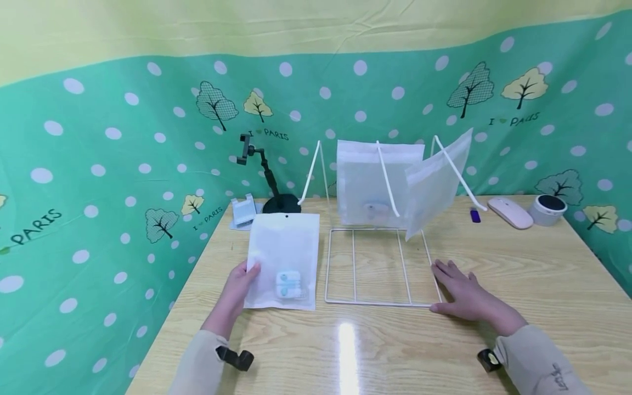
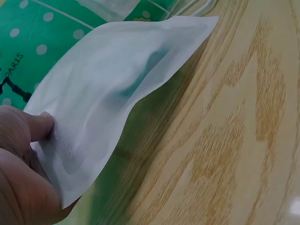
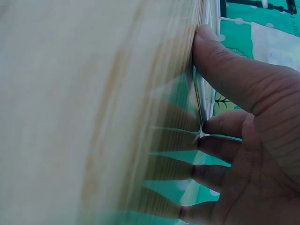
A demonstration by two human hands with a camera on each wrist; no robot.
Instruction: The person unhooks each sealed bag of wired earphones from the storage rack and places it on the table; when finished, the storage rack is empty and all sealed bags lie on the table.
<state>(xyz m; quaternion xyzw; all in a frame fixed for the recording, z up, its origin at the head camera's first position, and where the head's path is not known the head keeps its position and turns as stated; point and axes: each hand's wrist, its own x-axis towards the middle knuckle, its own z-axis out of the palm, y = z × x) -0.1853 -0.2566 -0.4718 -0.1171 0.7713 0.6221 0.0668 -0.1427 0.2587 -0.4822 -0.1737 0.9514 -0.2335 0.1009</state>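
Pouch (image 1: 283, 262) lengthwise away from person, hang-hole far; left hand (image 1: 240, 283) pinching it, right hand (image 1: 461, 293) flat.

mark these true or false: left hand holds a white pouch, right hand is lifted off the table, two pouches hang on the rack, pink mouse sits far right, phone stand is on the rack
1. The left hand holds a white pouch. True.
2. The right hand is lifted off the table. False: it lies flat on the table at the wire rack.
3. Two pouches hang on the rack. True.
4. A pink mouse sits far right. True.
5. The phone stand is on the rack. False: it stands on the table behind the held pouch.
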